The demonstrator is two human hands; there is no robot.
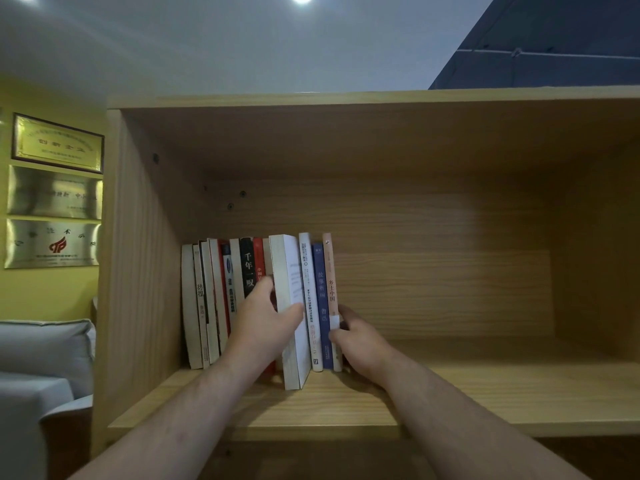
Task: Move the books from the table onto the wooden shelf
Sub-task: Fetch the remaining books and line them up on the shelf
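- left hand (266,323) has a solid grip on a thick white paperback book (289,299): thumb across its right cover, fingers curled round the left side
- that book shows its page edges to the camera, its bottom edge looks to be on the board, and it sticks out further forward than its neighbours
- right hand (358,341) is curled onto the low end of a thin pink-spined book (329,271), thumb on the spine, fingers tucked round its right side
- between the 2 hands: a white-spined book (306,271) and a dark blue-spined book (319,282), upright and packed tight
- just left of the left hand: a row of cream, black and red-spined books (207,306), standing together
- everything sits in the light wooden shelf (450,393)
- well left of the left hand, outside the shelf: 3 metal wall plaques (55,192) on a yellow wall, with a grey sofa (45,344) under them
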